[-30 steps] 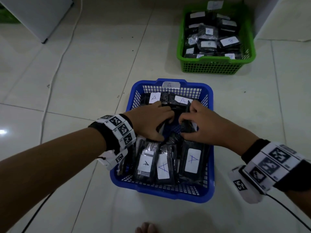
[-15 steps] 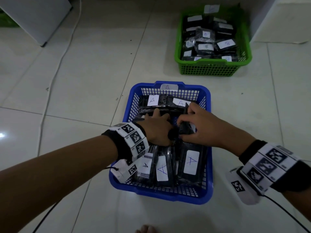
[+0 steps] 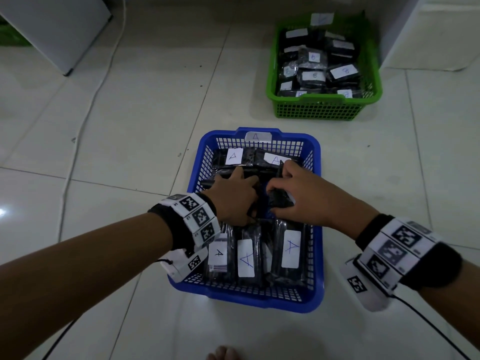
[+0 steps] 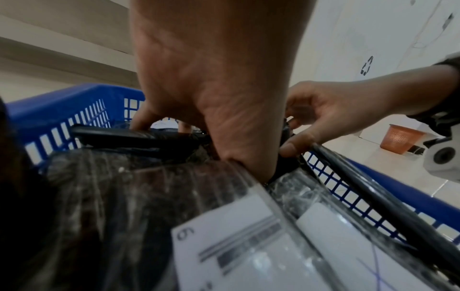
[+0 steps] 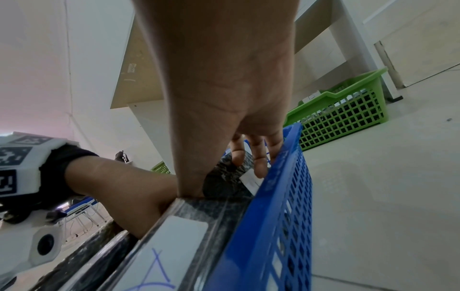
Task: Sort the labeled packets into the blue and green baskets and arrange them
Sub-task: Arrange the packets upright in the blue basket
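Note:
The blue basket (image 3: 259, 302), tagged A, sits on the floor in front of me and holds several black packets with white A labels. Three of them (image 3: 291, 250) lie side by side in its front row, and two (image 3: 233, 157) lie at the back. My left hand (image 3: 233, 198) reaches into the middle, its fingers (image 4: 139, 124) curled over a flat black packet (image 4: 112, 135). My right hand (image 3: 298, 193) pinches a black packet (image 3: 280, 201) that stands on edge next to the left hand. The green basket (image 3: 317, 110) at the far right holds several B-labelled packets.
A white cable (image 3: 85, 118) runs along the tiled floor at left. A white cabinet (image 3: 52, 29) stands at the far left and white furniture (image 3: 441, 29) behind the green basket. Bare toes (image 3: 223, 353) show at the bottom edge. An orange bin (image 4: 400, 137) stands farther off.
My left wrist has shifted right, over the front row, and its fingers have dug deeper among the middle packets. The right hand has kept hold of its packet in nearly the same place.

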The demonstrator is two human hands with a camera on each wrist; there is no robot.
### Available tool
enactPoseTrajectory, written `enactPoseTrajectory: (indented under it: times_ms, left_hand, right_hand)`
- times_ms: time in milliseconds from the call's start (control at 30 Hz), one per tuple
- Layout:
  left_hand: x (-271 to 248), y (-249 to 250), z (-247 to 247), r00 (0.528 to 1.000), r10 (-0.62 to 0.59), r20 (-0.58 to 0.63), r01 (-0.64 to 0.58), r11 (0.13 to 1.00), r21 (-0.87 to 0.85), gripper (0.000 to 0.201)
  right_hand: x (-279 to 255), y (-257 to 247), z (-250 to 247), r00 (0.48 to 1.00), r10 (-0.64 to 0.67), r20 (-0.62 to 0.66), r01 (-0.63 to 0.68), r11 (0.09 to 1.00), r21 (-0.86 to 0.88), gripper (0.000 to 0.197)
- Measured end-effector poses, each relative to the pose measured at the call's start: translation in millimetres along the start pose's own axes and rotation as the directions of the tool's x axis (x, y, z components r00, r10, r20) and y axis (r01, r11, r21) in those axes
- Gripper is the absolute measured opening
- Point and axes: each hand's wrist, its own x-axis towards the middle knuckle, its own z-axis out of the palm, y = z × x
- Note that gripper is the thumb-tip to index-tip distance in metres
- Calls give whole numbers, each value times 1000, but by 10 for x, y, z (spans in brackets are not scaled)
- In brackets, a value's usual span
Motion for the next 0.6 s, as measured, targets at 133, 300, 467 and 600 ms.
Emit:
enactPoseTrajectory:
  times_ms: [133, 300, 467, 600]
  left_hand:
    - [8, 25, 7, 1000, -19, -13, 20, 1000, 8, 54]
    - [-82, -72, -43, 1000, 1, -31, -4, 996, -93, 28]
    - [-225, -181, 18, 998, -5, -58, -4, 988, -152, 18]
    - [-321, -193, 90, 997, -28, -67, 19, 992, -123, 16]
  right_hand:
    - [-2, -20, 3, 1000, 1, -8, -1, 1000, -20, 43]
    - [30, -68, 35, 1000, 15, 4, -15, 993, -116, 50]
    - [122, -216, 74, 999, 17, 32, -11, 981, -194, 55]
    - [203, -379, 167, 996, 37, 87, -15, 971, -238, 59]
